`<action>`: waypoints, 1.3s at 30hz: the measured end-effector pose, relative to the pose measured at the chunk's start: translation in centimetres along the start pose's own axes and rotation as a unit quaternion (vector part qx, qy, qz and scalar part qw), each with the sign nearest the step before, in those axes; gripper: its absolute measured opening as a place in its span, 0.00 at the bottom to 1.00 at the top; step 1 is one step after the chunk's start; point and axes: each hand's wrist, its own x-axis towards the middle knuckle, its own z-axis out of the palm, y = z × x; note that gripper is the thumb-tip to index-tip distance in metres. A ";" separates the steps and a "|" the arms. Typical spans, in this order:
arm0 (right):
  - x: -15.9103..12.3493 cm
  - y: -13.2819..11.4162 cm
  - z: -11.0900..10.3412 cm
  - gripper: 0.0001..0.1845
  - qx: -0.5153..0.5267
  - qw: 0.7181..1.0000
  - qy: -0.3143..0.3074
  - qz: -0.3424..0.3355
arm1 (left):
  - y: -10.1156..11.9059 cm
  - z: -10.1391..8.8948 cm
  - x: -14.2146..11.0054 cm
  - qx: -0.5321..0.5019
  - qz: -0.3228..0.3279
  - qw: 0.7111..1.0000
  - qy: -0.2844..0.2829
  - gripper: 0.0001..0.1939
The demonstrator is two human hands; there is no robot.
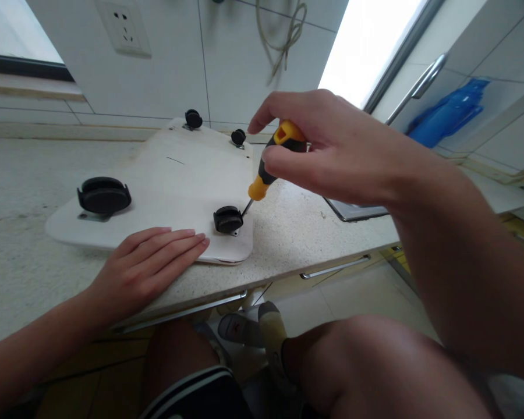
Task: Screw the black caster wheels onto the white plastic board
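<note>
A white board lies on the counter with a black caster wheel near each corner. My right hand is closed around a yellow and black screwdriver, held at a slant. The thin shaft points down to the base of the near right caster; the tip itself is hidden at the caster's edge. With fingers stretched flat, my left hand presses on the board's front edge, left of that caster. A larger-looking caster stands at the near left. Two more casters sit at the far end.
The speckled counter runs along a tiled wall with a socket and a hanging cord. A metal sink edge lies right of the board. Drawer handles line the counter front. A blue bottle-shaped object is at right.
</note>
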 end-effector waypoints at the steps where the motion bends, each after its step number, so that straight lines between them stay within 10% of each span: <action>1: 0.0 -0.1 0.3 0.15 -0.022 0.999 0.023 0.011 | 0.0 0.0 0.0 0.000 0.002 1.000 0.001 0.21; 4: 0.1 -0.3 1.0 0.25 -0.037 0.995 0.091 0.018 | 0.0 0.0 0.1 -0.001 0.004 1.000 0.003 0.21; 14: -0.2 -0.5 0.7 0.09 0.010 0.998 0.058 0.004 | 0.0 0.0 -0.1 -0.006 -0.005 1.000 0.000 0.21; 17: 0.0 -0.6 0.7 0.25 -0.038 0.996 0.075 0.009 | 0.0 0.0 0.0 -0.005 -0.006 1.000 0.000 0.21; 22: -0.2 -0.8 -0.1 0.07 0.017 0.999 0.019 -0.024 | 0.1 0.0 0.0 -0.003 -0.006 1.000 0.004 0.21; 39: 0.2 -1.2 1.0 0.11 0.009 0.997 0.067 0.031 | 0.0 0.1 -0.2 0.006 -0.011 1.000 0.004 0.22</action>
